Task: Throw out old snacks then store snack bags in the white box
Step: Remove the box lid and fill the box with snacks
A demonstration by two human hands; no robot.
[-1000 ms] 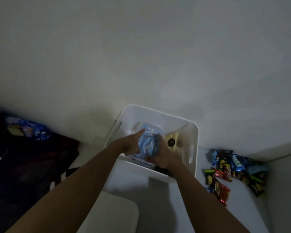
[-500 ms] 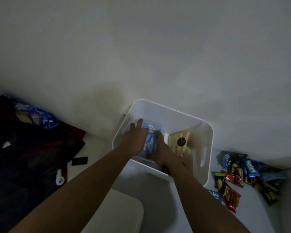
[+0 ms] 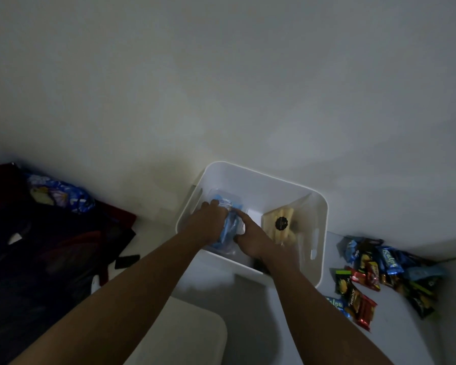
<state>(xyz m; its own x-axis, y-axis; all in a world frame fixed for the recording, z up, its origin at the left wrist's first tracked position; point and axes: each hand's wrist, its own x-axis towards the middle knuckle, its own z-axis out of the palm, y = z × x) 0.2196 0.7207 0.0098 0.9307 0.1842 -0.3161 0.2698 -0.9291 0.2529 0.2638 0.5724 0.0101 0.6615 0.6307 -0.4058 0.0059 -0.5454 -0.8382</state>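
Note:
The white box [image 3: 263, 180] stands on a white surface against the wall. Both my hands reach into its left half. My left hand [image 3: 208, 222] and my right hand [image 3: 250, 238] hold a light blue snack bag [image 3: 231, 227] between them, fingers curled round its sides. A clear bag of pale yellow sticks with a black round label [image 3: 281, 225] leans in the box's right half. A pile of small snack bags [image 3: 374, 275], blue, red, green and black, lies on the surface to the right of the box.
A dark heap of bags and cloth [image 3: 50, 254] fills the left, with a blue patterned packet [image 3: 63, 196] on top. A white rounded lid or cushion [image 3: 184, 335] lies near the bottom centre. A small black object [image 3: 127, 260] lies by the heap.
The view shifted so the box sits further right. My hands have sunk a little deeper into the box with the blue bag still between them.

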